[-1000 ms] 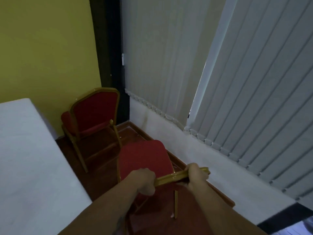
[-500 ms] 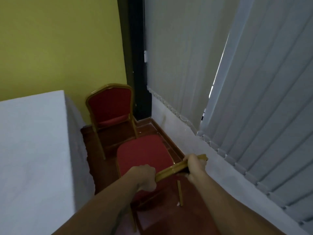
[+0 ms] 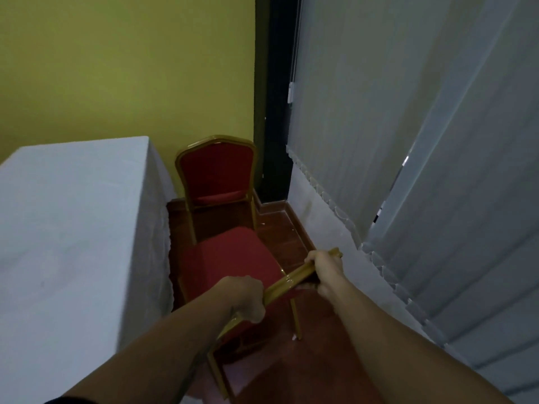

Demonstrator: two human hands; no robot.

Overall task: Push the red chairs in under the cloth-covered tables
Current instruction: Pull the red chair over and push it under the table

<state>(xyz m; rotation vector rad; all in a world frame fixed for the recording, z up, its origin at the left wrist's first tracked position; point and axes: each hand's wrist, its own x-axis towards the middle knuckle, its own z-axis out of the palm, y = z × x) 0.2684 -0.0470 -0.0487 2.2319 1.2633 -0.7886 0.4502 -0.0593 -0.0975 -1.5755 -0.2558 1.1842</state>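
At 6 o'clock, near chair (image 3: 233, 258) sits just beside the cloth-covered table (image 3: 73, 228), seat not under yet. Left hand (image 3: 248, 298) and right hand (image 3: 325, 269) both have fingers curled tight round the gold backrest rail (image 3: 291, 281). Best bet: rotate seat toward 9 o'clock, push level w/ even force. Second chair (image 3: 217, 173) at 12 o'clock crowds the front legs; blinds (image 3: 437, 170) at 3 o'clock limit swing.

Near chair (image 3: 233, 258) now closer to table (image 3: 73, 228), view swung left.
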